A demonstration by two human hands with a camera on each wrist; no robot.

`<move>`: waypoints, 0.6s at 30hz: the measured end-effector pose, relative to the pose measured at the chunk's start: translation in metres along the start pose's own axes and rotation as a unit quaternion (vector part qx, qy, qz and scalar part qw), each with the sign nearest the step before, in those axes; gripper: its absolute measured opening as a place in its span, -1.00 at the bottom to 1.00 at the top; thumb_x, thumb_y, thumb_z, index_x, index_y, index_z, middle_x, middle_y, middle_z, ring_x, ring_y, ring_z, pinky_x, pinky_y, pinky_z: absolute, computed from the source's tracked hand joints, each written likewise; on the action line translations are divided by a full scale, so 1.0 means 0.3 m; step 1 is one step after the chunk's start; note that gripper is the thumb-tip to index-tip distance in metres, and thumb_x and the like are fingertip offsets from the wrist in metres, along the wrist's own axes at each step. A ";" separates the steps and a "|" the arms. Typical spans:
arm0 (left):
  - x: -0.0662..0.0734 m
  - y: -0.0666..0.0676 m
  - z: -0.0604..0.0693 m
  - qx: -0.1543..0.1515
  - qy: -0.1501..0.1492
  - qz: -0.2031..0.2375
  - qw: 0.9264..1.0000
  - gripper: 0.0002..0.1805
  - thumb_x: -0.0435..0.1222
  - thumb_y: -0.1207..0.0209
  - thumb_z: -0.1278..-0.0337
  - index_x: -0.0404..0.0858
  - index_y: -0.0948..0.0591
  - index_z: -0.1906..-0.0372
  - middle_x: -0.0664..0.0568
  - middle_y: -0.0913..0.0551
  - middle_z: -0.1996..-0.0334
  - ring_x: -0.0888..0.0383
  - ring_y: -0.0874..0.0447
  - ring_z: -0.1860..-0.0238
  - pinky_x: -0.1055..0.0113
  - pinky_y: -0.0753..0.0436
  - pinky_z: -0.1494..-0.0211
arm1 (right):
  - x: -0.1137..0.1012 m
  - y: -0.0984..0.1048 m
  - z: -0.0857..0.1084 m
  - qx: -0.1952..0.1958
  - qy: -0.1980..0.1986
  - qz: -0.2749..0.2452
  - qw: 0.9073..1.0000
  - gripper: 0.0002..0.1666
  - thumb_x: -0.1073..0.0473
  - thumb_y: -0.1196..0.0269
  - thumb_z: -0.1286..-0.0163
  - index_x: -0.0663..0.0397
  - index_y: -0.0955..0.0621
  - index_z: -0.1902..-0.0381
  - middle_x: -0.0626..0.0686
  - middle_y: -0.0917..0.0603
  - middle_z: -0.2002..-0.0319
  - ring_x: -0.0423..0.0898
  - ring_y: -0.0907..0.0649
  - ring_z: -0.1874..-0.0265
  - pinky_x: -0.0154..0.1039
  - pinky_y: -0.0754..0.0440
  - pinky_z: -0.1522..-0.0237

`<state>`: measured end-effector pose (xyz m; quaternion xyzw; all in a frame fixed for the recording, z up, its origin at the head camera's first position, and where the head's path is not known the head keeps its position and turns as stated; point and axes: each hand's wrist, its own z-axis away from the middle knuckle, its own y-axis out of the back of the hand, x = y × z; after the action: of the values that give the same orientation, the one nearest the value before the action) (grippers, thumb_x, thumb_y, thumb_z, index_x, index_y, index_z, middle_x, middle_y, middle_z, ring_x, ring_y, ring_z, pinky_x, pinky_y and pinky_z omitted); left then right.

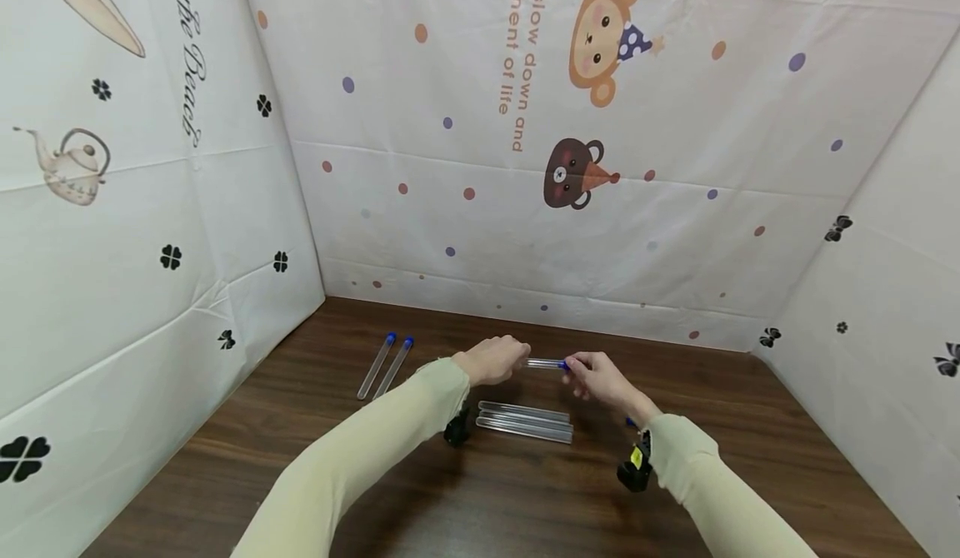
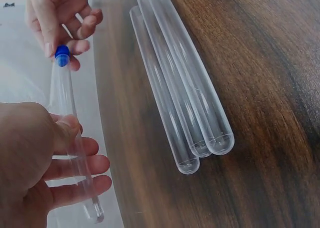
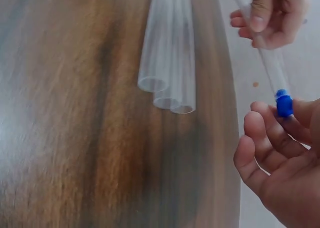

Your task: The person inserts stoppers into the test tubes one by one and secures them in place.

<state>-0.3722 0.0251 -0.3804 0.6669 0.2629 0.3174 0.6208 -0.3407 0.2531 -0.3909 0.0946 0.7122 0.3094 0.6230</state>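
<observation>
Slim, clear, round-bottomed tube (image 1: 544,364) held between left hand (image 1: 492,361) and right hand (image 1: 597,377)

In the head view, with 12 o'clock farthest off, the tube is held over the brown wood-grain table (image 1: 517,500), its mouth toward 3 o'clock. The left hand's thumb lies over the tube, its fingers, slightly bent, beneath. The right hand pinches a small, round, blue cap (image 2: 62,55) at the mouth between thumb and forefinger, other fingers loosely parted; how firmly it is seated cannot be told. Toward 6 o'clock, three clear open-ended tubes (image 2: 175,83) lie side by side. At 10 o'clock from them are two clear tubes with blue caps (image 1: 377,366); at 3 o'clock, a small blue piece (image 1: 630,421) shows, partly hidden.
</observation>
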 end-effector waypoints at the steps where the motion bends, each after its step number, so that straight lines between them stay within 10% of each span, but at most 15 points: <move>1: 0.000 0.001 0.001 0.000 0.001 0.001 1.000 -0.78 -0.45 -0.18 -0.21 -0.17 -0.59 0.08 0.13 -0.67 0.22 0.24 -0.64 0.22 0.41 -0.61 0.19 | -0.003 -0.006 0.001 0.003 0.000 0.005 1.000 -0.58 0.16 0.10 -0.58 0.49 -0.49 0.07 0.34 -0.63 0.32 -0.13 -0.55 0.56 -0.24 -0.55 0.53; 18: -0.001 0.008 0.013 0.006 0.000 -0.007 1.000 -0.77 -0.46 -0.19 -0.18 -0.16 -0.59 0.09 0.11 -0.67 0.19 0.21 -0.65 0.16 0.39 -0.62 0.16 | -0.006 -0.053 -0.009 0.052 -0.047 0.036 0.997 -0.50 0.09 0.17 -0.60 0.37 -0.51 0.33 0.15 -0.62 0.47 -0.15 -0.49 0.67 -0.31 -0.45 0.64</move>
<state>-0.3696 0.0221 -0.3782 0.6683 0.2698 0.3117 0.6192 -0.3388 0.2388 -0.3982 0.1671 0.6933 0.2894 0.6385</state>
